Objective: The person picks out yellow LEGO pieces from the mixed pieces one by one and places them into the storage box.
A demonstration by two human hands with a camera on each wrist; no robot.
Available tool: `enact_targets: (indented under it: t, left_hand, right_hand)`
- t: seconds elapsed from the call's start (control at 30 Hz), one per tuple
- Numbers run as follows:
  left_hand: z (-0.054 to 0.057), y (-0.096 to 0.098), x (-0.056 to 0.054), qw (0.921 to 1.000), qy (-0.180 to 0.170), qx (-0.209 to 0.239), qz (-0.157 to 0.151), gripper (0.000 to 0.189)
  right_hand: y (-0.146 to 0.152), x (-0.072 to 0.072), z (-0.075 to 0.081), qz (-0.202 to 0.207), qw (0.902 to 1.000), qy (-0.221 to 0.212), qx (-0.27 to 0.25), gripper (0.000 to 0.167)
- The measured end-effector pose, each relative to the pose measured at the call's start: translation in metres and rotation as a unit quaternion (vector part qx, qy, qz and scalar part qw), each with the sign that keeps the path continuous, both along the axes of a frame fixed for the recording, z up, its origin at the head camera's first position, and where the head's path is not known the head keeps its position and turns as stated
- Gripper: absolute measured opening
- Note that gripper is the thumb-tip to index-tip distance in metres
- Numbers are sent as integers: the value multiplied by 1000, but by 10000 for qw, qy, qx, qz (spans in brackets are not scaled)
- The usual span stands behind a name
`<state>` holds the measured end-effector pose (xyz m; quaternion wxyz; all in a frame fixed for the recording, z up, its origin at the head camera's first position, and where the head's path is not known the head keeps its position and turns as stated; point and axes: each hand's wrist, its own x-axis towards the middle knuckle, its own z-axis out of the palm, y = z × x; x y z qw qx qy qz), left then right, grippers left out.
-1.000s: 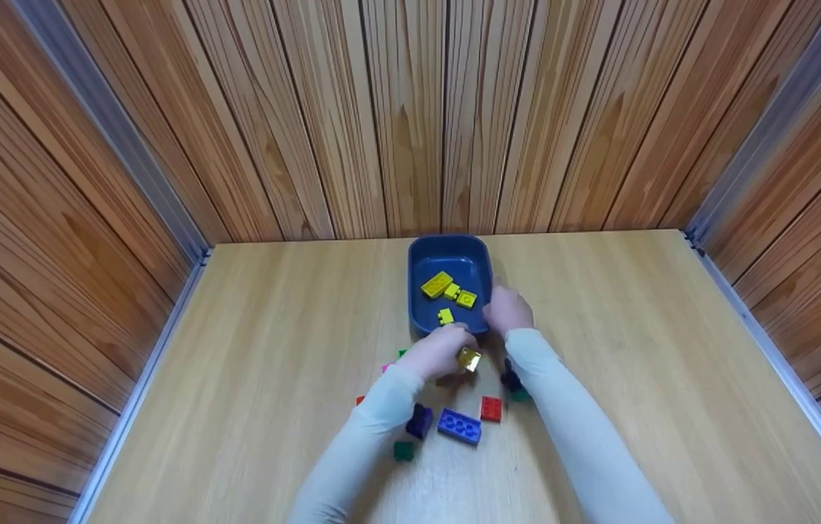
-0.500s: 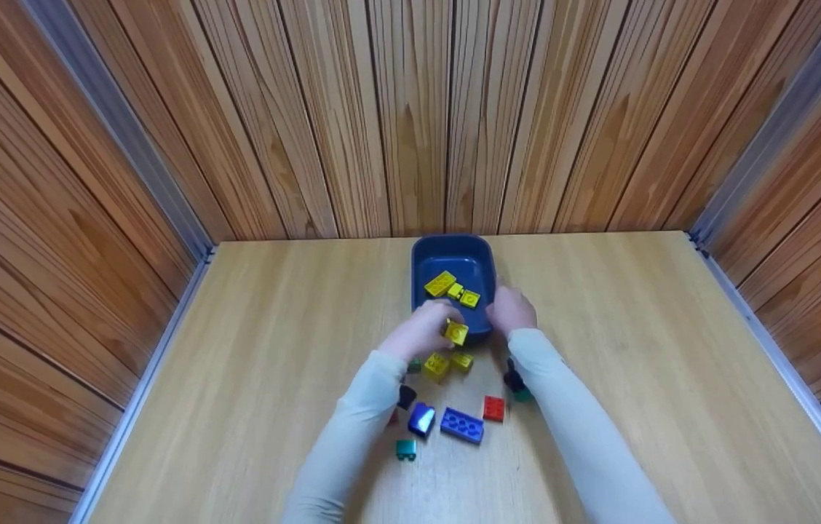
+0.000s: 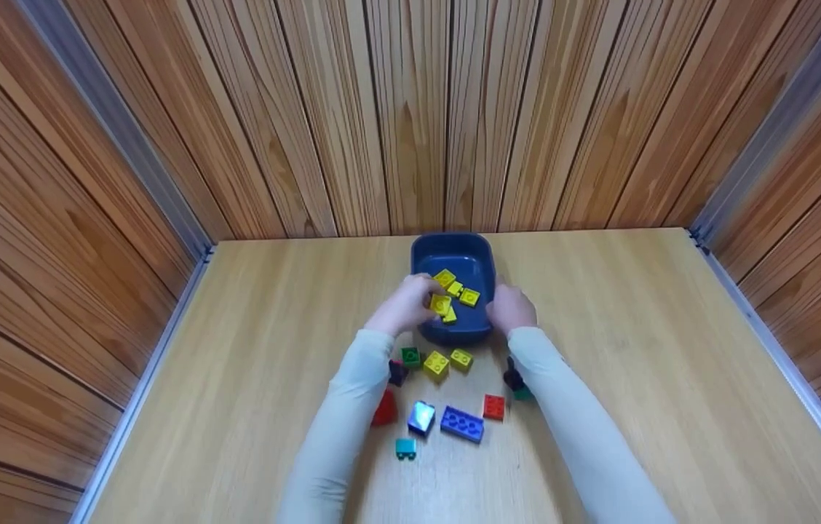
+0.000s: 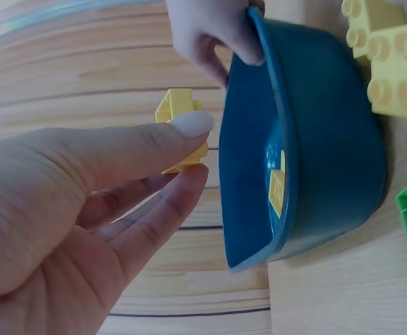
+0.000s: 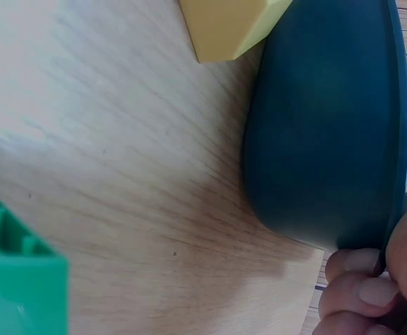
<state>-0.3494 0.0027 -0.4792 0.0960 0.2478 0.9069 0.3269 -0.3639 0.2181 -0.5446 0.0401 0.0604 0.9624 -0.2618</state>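
Note:
Between the thumb and fingertips of my left hand [image 3: 405, 304] a yellow toy brick [image 4: 180, 102] is pinched, over the left side of a dark blue plastic bin [image 3: 455, 246]. My right hand [image 3: 512, 309] grips the bin's right rim, thumb on one side and curled fingers on the other in the right wrist view. Several yellow bricks [image 3: 469, 297] lie inside the bin. Just in front of it, two more, a larger yellow brick [image 3: 436, 365] and a smaller yellow brick [image 3: 461, 359], rest on the table.
Nearer the body lie a green brick [image 3: 410, 356], a long blue brick [image 3: 462, 424], a shiny blue brick [image 3: 421, 418], a teal brick [image 3: 405, 448] and a red brick [image 3: 493, 407]. Another red brick [image 3: 385, 409] is partly behind the left sleeve. Wood-plank walls [image 3: 425, 124] enclose the table.
My left hand has moved up and left from the table in front of the bin, carrying the yellow brick over it. The right hand has stayed on the rim.

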Motion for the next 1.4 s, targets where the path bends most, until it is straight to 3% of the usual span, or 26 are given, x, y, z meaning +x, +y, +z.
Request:
enact_targets:
  t: [0.3, 0.43, 0.53, 0.67, 0.87, 1.4]
  left_hand:
    - [-1, 8, -27, 9990, -241, 143, 357, 35]
    - [1, 17, -35, 9971, -401, 174, 627, 35]
    - [0, 24, -40, 9966, -306, 66, 756, 34]
    - [-8, 30, -42, 9960, -192, -28, 874, 34]
    - [-17, 32, -43, 9938, -287, 70, 1072, 34]
    - [-10, 31, -39, 9924, -427, 107, 1148, 50]
  right_hand:
    - [2, -1, -1, -58, 9998, -137, -128, 46]
    - [1, -1, -2, -43, 9999, -95, -96, 54]
    - [0, -1, -3, -19, 10000, 18, 1, 59]
    - [-1, -1, -3, 0, 9999, 96, 140, 60]
    - [-3, -1, -1, -13, 9999, -108, 0, 62]
    - [0, 0, 1, 16, 10000, 13, -17, 62]
